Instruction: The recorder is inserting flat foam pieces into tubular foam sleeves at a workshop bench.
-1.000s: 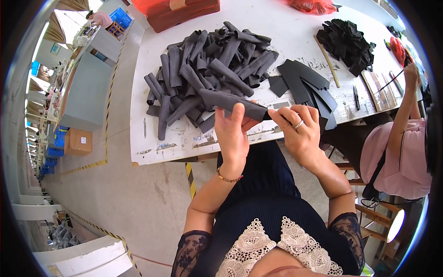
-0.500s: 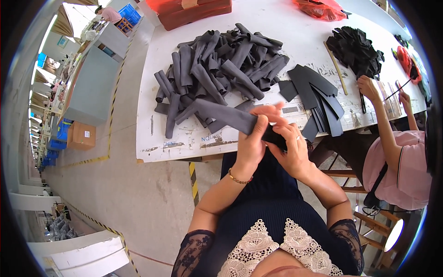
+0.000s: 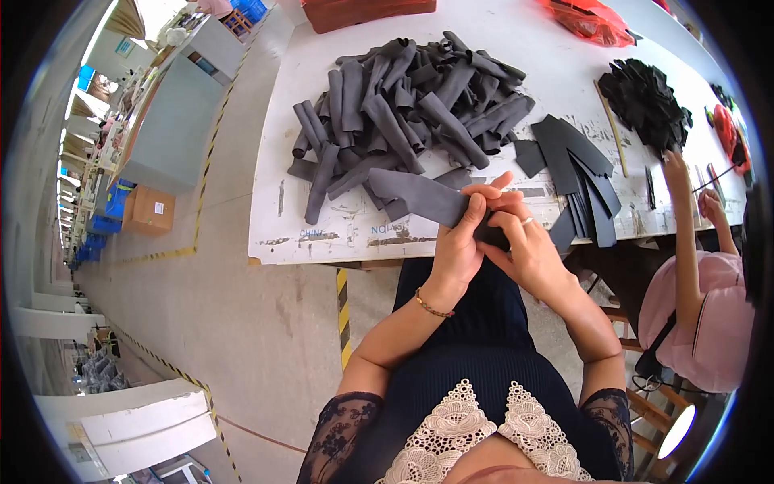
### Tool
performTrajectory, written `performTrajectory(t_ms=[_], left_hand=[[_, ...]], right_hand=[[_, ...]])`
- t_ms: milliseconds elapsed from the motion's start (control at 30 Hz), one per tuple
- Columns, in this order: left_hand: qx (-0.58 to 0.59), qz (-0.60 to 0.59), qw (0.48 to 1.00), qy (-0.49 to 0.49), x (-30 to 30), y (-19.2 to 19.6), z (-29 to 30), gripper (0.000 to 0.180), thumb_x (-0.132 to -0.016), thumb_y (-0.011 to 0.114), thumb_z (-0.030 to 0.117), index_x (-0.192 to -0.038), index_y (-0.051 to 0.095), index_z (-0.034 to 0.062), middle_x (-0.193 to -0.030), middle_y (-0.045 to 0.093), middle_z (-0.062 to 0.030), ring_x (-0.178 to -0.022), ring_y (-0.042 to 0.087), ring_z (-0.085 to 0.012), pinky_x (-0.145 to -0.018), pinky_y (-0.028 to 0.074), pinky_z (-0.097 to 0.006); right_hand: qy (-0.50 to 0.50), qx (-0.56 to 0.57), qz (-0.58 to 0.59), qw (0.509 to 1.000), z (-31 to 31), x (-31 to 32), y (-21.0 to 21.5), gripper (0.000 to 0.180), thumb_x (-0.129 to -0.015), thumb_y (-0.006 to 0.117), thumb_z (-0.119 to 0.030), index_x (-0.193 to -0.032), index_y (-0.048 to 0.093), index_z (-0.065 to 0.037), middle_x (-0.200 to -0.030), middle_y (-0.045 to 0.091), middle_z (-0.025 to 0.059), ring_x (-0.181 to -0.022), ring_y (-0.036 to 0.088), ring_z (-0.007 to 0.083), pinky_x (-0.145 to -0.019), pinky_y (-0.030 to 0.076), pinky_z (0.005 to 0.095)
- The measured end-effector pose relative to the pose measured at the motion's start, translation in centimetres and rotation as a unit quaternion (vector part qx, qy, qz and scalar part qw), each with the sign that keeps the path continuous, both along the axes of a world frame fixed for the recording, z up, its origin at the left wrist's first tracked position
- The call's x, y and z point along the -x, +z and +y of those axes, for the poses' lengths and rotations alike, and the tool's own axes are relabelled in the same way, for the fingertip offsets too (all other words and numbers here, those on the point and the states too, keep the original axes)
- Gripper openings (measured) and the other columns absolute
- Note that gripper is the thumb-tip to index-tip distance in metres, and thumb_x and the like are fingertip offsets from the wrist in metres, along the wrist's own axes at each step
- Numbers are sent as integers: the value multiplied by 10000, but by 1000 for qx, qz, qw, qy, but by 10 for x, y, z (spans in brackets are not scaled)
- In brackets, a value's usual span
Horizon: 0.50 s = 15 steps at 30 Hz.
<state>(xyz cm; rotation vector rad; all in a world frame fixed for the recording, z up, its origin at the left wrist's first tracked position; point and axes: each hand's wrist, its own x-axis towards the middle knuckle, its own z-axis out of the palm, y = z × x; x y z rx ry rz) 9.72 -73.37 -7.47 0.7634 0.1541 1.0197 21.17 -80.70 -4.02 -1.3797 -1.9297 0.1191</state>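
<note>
A dark grey strip (image 3: 419,196) of leather-like sheet, black on its other side, is between my hands just over the table's near edge. My left hand (image 3: 461,242) grips it with the thumb on top, and its free end reaches left towards the pile. At the strip's right end my right hand (image 3: 528,246) closes on the folded black part, fingers bent; the fold itself is partly hidden. Behind the strip lies a heap of similar grey rolled pieces (image 3: 399,121). Flat dark pieces (image 3: 576,165) lie fanned out right of my hands.
The white table (image 3: 282,234) has worn patches. A black pile (image 3: 645,101), a yellowish stick (image 3: 613,129) and a red plastic bag (image 3: 592,22) are farther right. A co-worker in pink (image 3: 701,323) sits at right, hands over the table. A red box (image 3: 367,12) stands at the back.
The whole view has shifted, so the table sits higher and farther right. Both my hands keep hold of the strip, and its free end looks flatter. The co-worker's hands have moved slightly.
</note>
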Motion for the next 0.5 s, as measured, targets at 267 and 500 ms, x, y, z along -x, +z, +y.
performTrajectory(t_ms=[267, 500], left_hand=[[59, -93, 994, -15, -13, -9, -7, 265, -1007, 476, 266, -1099, 572, 37, -1318, 542, -201, -1136, 594, -257, -1039, 401, -382], [57, -70, 990, 105, 10, 8, 8, 287, -992, 521, 209, -1209, 528, 22, -1231, 588, -162, -1170, 569, -262, -1037, 406, -391]], right_hand=[[37, -40, -17, 998, 12, -8, -1, 233, -752, 700, 39, -923, 547, 0, -946, 590, 155, -783, 620, 323, -663, 523, 377], [28, 64, 39, 997, 3, -20, -13, 207, -768, 711, 26, -909, 560, 14, -968, 605, 174, -790, 629, 327, -673, 512, 371]])
